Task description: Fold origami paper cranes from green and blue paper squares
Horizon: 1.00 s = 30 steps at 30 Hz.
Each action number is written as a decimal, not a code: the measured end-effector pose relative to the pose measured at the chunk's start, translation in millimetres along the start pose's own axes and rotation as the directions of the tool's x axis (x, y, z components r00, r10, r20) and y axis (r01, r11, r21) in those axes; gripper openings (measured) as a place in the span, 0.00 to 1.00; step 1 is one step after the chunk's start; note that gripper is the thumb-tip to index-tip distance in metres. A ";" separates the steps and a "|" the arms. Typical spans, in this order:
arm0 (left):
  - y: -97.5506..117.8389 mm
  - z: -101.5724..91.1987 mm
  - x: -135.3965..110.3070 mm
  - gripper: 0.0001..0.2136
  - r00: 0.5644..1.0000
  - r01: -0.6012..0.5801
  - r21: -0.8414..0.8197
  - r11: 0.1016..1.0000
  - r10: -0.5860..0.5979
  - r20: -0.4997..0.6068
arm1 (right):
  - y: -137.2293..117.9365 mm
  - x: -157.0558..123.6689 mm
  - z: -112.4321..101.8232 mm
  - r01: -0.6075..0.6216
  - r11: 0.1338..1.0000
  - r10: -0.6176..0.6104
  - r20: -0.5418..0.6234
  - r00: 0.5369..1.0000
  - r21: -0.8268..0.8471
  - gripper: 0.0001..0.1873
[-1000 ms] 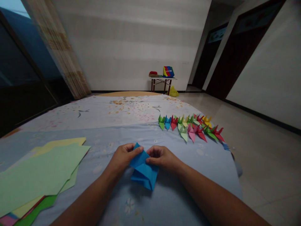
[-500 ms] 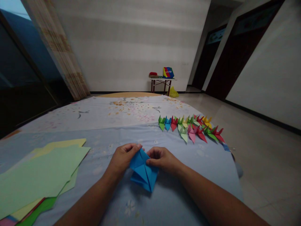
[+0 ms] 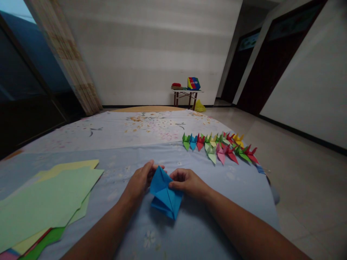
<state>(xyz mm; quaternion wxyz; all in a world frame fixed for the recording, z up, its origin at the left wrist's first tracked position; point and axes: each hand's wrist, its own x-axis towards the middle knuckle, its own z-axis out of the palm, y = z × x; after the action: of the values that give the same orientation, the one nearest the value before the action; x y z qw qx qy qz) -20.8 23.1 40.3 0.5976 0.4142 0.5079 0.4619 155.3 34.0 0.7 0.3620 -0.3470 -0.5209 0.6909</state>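
Observation:
A folded blue origami paper (image 3: pixel 166 193) stands tilted over the tablecloth between my hands, with creases across its face and a loose layer at its lower left. My right hand (image 3: pixel 187 182) pinches its right edge, thumb in front and fingers curled behind. At the upper left edge is my left hand (image 3: pixel 141 178), its thumb raised off the paper and its fingers stretched out behind the top corner. Whether those fingers touch the back is hidden.
Several folded paper cranes (image 3: pixel 221 153) in many colours stand in rows at the right. Coloured paper sheets (image 3: pixel 54 195) lie stacked on the left. A floral tablecloth (image 3: pixel 114 141) covers the table. Beyond it, a small table (image 3: pixel 187 91) holds a colourful box (image 3: pixel 193 83).
My left thumb has lifted off the top corner of the blue paper, and the left fingers have straightened. My right hand keeps its pinch in nearly the same place.

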 end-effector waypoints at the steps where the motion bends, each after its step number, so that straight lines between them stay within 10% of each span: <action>1: 0.2 -0.7 0.0 0.24 1.000 -0.005 0.019 1.000 0.004 0.022 | -0.5 0.2 -0.2 -0.004 1.000 0.004 -0.006 1.000 0.003 0.24; 8: 0.0 1.1 -2.0 0.16 0.990 -0.123 0.394 0.911 0.084 0.115 | -1.7 0.4 -0.7 0.000 1.000 0.001 -0.030 1.000 0.016 0.25; 17: -8.8 -3.2 2.3 0.13 0.984 -0.175 0.432 0.885 0.139 0.113 | 3.0 1.1 -8.7 0.084 0.961 -0.095 -0.027 0.995 -0.265 0.17; 30: -19.6 -0.6 10.2 0.11 0.954 -0.289 0.664 0.689 0.266 0.139 | 0.0 -3.3 1.0 0.057 0.586 -0.190 -0.069 0.979 -0.809 0.19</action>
<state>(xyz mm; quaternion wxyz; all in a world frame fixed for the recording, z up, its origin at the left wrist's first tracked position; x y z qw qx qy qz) -18.3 28.5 19.0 0.3365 0.6821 0.5631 0.3232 156.1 30.7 1.2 0.2517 -0.4856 -0.7703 0.3279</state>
